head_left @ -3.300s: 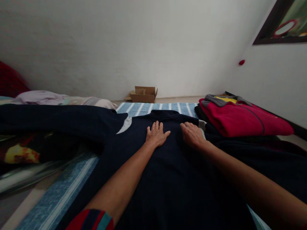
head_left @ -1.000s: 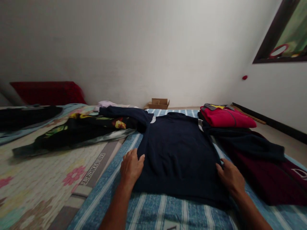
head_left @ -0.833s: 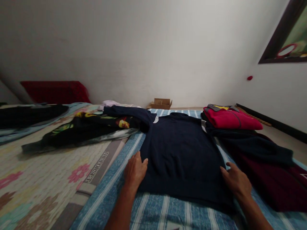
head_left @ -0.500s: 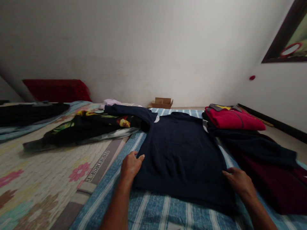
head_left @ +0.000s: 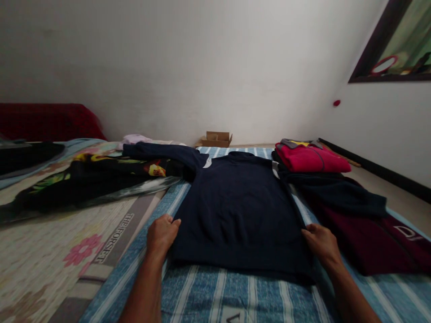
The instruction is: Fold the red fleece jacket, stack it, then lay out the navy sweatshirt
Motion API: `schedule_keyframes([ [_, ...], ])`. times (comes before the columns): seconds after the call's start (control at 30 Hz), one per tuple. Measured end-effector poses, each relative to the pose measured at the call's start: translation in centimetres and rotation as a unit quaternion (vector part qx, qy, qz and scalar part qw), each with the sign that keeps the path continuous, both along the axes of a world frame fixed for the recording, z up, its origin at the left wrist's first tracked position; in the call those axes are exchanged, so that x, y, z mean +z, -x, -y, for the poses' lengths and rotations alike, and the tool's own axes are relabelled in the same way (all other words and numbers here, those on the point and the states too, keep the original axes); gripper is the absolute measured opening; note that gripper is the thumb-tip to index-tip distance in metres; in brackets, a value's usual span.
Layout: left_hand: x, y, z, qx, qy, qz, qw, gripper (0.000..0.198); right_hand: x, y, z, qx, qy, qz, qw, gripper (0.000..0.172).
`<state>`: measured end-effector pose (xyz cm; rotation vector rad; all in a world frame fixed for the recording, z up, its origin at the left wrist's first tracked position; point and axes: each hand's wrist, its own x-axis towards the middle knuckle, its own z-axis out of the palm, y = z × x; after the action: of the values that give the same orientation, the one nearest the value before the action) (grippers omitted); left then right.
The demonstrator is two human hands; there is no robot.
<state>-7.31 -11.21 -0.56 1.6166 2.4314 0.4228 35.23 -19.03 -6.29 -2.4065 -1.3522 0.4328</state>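
Note:
A dark navy sweatshirt (head_left: 239, 211) lies spread out on the blue striped bedding (head_left: 202, 291), its collar toward the wall and its hem toward me. White patches show near both shoulders, and the sleeves stretch out to either side. My left hand (head_left: 163, 233) pinches the left side edge a little above the hem. On the opposite edge, my right hand (head_left: 321, 244) grips the cloth between thumb and fingers at about the same height. The fabric between the two hands lies mostly flat, with slight wrinkles in the middle.
To the right sit a folded red garment (head_left: 313, 157) and a maroon garment (head_left: 370, 237) with white lettering. A black patterned garment (head_left: 101, 179) lies on the floral mat (head_left: 121, 251) at left. Near the wall is a cardboard box (head_left: 218, 139); a red covered object (head_left: 47, 121) stands far left.
The view has turned slightly to the right, so everything sits further left. Both hands keep their hold on the sweatshirt's sides, and its hem looks a bit straighter.

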Motion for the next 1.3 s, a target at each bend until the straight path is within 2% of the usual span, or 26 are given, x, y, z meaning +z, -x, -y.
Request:
schedule_keyframes([
  [0.17,0.0,0.1,0.2,-0.011,-0.002,0.045,0.999,0.028,0.8,0.8,0.1,-0.008,0.016,0.008,1.000,0.035],
  [0.3,0.1,0.1,1.6,-0.034,-0.025,0.181,0.983,0.042,0.9,1.0,0.3,-0.009,0.027,0.000,1.000,0.038],
  [0.4,0.1,0.0,2.7,-0.037,-0.035,0.275,0.960,0.043,1.0,1.1,0.6,0.002,0.028,-0.015,0.999,0.039],
  [0.5,0.0,-0.3,3.2,-0.027,-0.036,0.304,0.951,0.037,1.0,1.4,1.0,0.024,0.026,-0.021,0.999,0.047],
  [0.6,-0.1,-0.4,3.1,-0.015,-0.043,0.267,0.963,0.031,1.0,1.6,1.6,0.052,0.031,-0.003,0.998,0.053],
  [0.77,-0.5,-0.2,2.2,-0.050,-0.017,0.102,0.993,0.028,1.2,1.7,2.1,0.068,0.039,-0.004,0.997,0.048],
  [0.93,-0.6,-0.3,1.9,-0.060,0.003,0.001,0.998,0.023,1.6,1.6,2.3,0.060,0.025,-0.009,0.998,0.047],
  [1.13,-0.4,-0.9,1.9,-0.056,-0.001,-0.002,0.998,0.023,1.7,1.4,2.4,0.062,0.023,-0.014,0.998,0.048],
  [1.3,-0.7,-0.9,1.9,-0.026,-0.023,0.100,0.994,0.023,2.2,1.5,2.7,0.072,0.040,0.013,0.997,0.048],
])
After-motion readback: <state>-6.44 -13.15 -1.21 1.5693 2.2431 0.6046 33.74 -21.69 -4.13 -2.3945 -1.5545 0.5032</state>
